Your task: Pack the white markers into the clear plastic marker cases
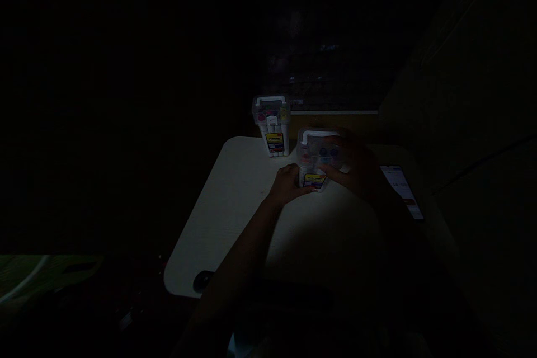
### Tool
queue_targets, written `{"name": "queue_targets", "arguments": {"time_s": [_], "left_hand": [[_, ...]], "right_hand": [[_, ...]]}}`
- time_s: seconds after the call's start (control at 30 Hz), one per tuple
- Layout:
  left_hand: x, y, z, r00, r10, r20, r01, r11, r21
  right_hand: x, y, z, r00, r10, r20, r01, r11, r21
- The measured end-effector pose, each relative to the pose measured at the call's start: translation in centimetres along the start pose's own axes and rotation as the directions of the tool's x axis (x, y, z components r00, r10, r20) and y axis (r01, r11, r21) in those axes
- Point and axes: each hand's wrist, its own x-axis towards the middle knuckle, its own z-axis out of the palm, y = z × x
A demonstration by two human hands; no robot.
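A clear plastic marker case [312,165] with a white handle and a yellow-and-dark label stands on the pale tabletop [235,190]. Low on its left side, my left hand [288,185] grips the case, thumb across the front near the label. My right hand [354,168] is wrapped about the lid's right side, with the thumb on the front; its far fingers are lost in the dark. Coloured caps show through the lid. Behind and to the left, a second marker case [273,128] stands upright with its lid on and white markers inside, untouched.
A phone [403,191] with a lit screen lies at the table's right side. Near the front left corner is a dark rounded object [203,281], partly behind my left forearm. The surroundings are very dark, with a wall to the right.
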Motion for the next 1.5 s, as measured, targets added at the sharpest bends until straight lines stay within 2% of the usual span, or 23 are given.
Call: {"name": "queue_targets", "arguments": {"time_s": [0.23, 0.43, 0.67, 0.77, 0.87, 0.93, 0.97, 1.0, 1.1, 1.13, 1.17, 1.23, 1.33, 1.4, 1.47, 1.5], "left_hand": [[0.0, 0.1, -0.1, 1.0, 0.013, -0.007, -0.013, 1.0, 0.018], [0.0, 0.8, -0.5, 0.999, -0.037, -0.019, 0.039, 0.996, 0.086], [0.0, 0.8, -0.6, 1.0, -0.002, -0.024, 0.004, 0.997, 0.082], [-0.2, 0.5, -0.5, 0.996, 0.014, -0.086, -0.015, 1.0, -0.012], [-0.7, -0.1, -0.4, 0.971, 0.024, -0.238, -0.064, 0.985, -0.161], [-1.1, -0.6, -0.3, 0.923, -0.002, -0.384, -0.094, 0.968, -0.233], [-1.3, -0.8, -0.3, 0.883, -0.037, -0.467, -0.09, 0.965, -0.247], [-1.4, -1.1, -0.4, 0.829, -0.086, -0.552, -0.068, 0.965, -0.252], [-1.4, -2.2, -1.2, 0.622, -0.247, -0.743, 0.047, 0.959, -0.279], [-1.2, -2.6, -1.5, 0.575, -0.289, -0.766, 0.071, 0.95, -0.305], [-1.0, -3.1, -1.9, 0.553, -0.325, -0.767, 0.082, 0.937, -0.338], [-0.3, -4.2, -2.5, 0.571, -0.382, -0.726, 0.078, 0.906, -0.416], [1.0, -5.8, -3.0, 0.653, -0.42, -0.631, 0.037, 0.849, -0.527], [2.0, -6.7, -2.9, 0.73, -0.406, -0.55, -0.014, 0.795, -0.606], [2.9, -7.3, -2.7, 0.84, -0.324, -0.435, -0.067, 0.733, -0.676], [3.4, -7.5, -2.6, 0.879, -0.272, -0.392, -0.085, 0.719, -0.69]], "right_hand": [[0.0, 0.9, 0.3, 1.0, -0.014, 0.009, 0.014, 1.0, -0.002], [0.0, 1.5, 0.6, 1.0, 0.005, 0.026, -0.005, 1.0, -0.001], [0.2, 1.3, 0.6, 1.0, 0.002, 0.017, -0.002, 1.0, -0.025], [0.2, 1.7, 0.5, 1.0, -0.009, 0.011, 0.009, 1.0, -0.03], [0.2, 2.7, 0.2, 1.0, -0.01, -0.023, 0.01, 1.0, -0.009], [0.2, 3.5, -0.1, 0.999, 0.017, -0.033, -0.017, 1.0, 0.005], [0.1, 3.9, -0.3, 0.998, 0.04, -0.043, -0.04, 0.999, 0.017], [0.1, 4.2, -0.5, 0.996, 0.066, -0.059, -0.064, 0.997, 0.031], [0.1, 4.5, -0.7, 0.991, 0.105, -0.084, -0.101, 0.994, 0.045], [0.1, 4.5, -0.7, 0.992, 0.096, -0.076, -0.094, 0.995, 0.036], [0.1, 4.3, -0.7, 0.995, 0.08, -0.058, -0.079, 0.997, 0.022], [0.1, 3.9, -0.6, 0.998, 0.051, -0.031, -0.051, 0.999, 0.005], [0.1, 3.5, -0.3, 0.998, 0.054, -0.04, -0.053, 0.998, 0.013], [0.0, 3.5, 0.0, 0.996, 0.068, -0.054, -0.066, 0.997, 0.027], [0.0, 3.7, 0.1, 0.995, 0.069, -0.071, -0.067, 0.997, 0.035], [0.0, 3.9, 0.2, 0.994, 0.066, -0.083, -0.063, 0.997, 0.036]]}}
